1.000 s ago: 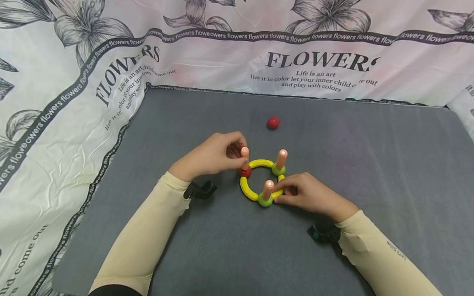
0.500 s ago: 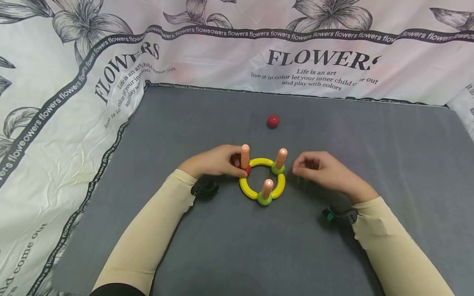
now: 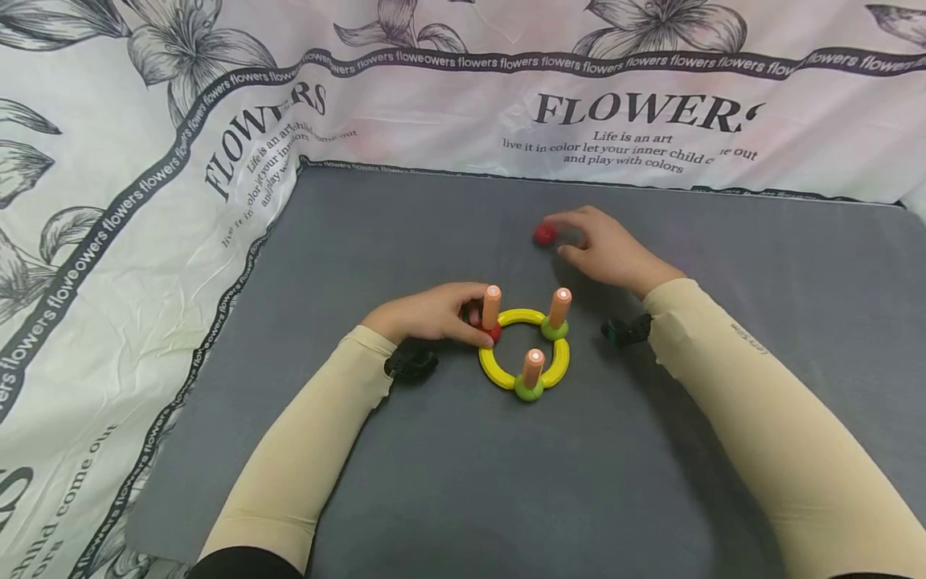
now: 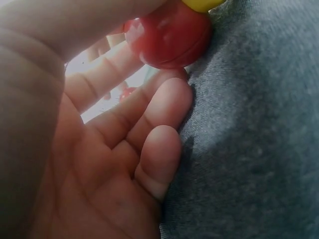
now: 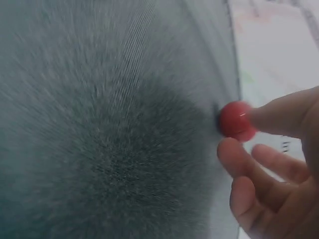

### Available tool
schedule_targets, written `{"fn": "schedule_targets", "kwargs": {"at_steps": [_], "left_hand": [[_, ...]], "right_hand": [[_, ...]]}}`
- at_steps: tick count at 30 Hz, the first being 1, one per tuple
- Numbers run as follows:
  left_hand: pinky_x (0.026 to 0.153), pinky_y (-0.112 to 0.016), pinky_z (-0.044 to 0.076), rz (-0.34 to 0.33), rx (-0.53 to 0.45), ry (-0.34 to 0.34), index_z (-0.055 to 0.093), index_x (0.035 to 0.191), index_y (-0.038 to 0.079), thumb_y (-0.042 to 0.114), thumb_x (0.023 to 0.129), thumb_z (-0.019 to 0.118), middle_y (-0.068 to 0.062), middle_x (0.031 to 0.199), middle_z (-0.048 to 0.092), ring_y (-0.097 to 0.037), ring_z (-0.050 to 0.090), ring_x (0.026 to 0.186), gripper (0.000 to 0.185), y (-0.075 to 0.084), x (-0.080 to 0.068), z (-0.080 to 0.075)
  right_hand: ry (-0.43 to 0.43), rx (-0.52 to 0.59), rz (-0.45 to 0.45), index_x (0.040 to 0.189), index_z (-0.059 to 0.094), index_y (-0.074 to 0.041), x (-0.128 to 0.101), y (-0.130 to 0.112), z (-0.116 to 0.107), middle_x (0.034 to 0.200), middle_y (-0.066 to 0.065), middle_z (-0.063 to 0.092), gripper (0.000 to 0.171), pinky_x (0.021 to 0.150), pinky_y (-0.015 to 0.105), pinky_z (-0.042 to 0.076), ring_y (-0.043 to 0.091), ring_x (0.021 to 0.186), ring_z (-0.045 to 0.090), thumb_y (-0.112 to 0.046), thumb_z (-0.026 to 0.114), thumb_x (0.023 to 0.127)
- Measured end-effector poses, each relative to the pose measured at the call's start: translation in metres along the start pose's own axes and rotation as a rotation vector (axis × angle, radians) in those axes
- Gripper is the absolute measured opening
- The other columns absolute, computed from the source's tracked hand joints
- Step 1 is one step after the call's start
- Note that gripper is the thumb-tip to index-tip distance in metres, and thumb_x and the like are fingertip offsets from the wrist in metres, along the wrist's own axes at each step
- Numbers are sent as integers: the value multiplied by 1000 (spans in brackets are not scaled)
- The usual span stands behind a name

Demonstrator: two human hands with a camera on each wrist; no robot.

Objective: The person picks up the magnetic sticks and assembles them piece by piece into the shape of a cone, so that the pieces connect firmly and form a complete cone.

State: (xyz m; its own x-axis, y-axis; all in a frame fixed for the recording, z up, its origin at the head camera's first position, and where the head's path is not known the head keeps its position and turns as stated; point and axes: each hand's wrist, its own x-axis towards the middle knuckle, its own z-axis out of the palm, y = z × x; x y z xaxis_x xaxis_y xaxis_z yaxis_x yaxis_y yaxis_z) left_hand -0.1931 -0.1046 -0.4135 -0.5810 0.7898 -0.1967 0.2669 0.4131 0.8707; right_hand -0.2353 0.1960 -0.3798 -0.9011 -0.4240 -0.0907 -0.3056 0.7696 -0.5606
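Note:
A ring of yellow curved pieces (image 3: 496, 370) lies on the grey surface. Joining the pieces are a red ball (image 4: 172, 37) at the left and two green balls (image 3: 529, 390), each with an orange peg (image 3: 533, 367) upright on it. My left hand (image 3: 436, 314) pinches the ring's red ball between thumb and fingers, hiding part of it. Farther back lies a loose red ball (image 3: 545, 234). My right hand (image 3: 609, 248) is over its right side, thumb and fingers spread apart; whether a fingertip touches it, I cannot tell.
The grey tabletop (image 3: 434, 482) carries everything. White flower-printed cloth (image 3: 434, 104) rises along its back and left edges. Each wrist has a black strap (image 3: 628, 330) on it.
From the ring's front right, my right hand has moved off and away to the loose red ball. My left hand has shifted from the left peg down to the red ball beneath it.

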Motion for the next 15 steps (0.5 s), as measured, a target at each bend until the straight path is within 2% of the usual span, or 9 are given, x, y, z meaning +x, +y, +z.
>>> {"fn": "schedule_targets", "kwargs": {"at_steps": [2, 4, 10, 15], "left_hand": [[77, -31, 48, 0, -9, -4, 66, 110, 17, 25, 91, 85, -5, 93, 62, -22, 58, 86, 28, -1, 2, 1], [77, -32, 47, -6, -13, -4, 66, 110, 17, 25, 90, 86, -5, 93, 61, -22, 58, 86, 29, -2, 3, 2], [77, -31, 46, -8, -4, 5, 65, 110, 18, 26, 90, 86, -5, 92, 60, -21, 57, 86, 30, -1, 3, 1], [76, -31, 46, -5, -8, 4, 66, 110, 17, 23, 90, 86, -5, 91, 60, -21, 57, 85, 29, 1, 3, 1]], "right_hand": [[3, -1, -10, 154, 52, -9, 7, 4, 2, 151, 23, 49, 53, 98, 56, 47, 38, 110, 57, -9, 64, 102], [6, -12, -20, 154, 52, -9, 12, 8, 4, 151, 22, 49, 52, 99, 57, 46, 38, 111, 58, -12, 64, 103], [41, -48, -48, 144, 61, -8, 12, 12, 11, 134, 17, 63, 44, 88, 51, 48, 33, 95, 60, -16, 70, 102], [33, -57, -46, 135, 63, -8, 7, 6, 14, 123, 15, 68, 39, 85, 48, 49, 30, 92, 60, -18, 75, 99]]}}
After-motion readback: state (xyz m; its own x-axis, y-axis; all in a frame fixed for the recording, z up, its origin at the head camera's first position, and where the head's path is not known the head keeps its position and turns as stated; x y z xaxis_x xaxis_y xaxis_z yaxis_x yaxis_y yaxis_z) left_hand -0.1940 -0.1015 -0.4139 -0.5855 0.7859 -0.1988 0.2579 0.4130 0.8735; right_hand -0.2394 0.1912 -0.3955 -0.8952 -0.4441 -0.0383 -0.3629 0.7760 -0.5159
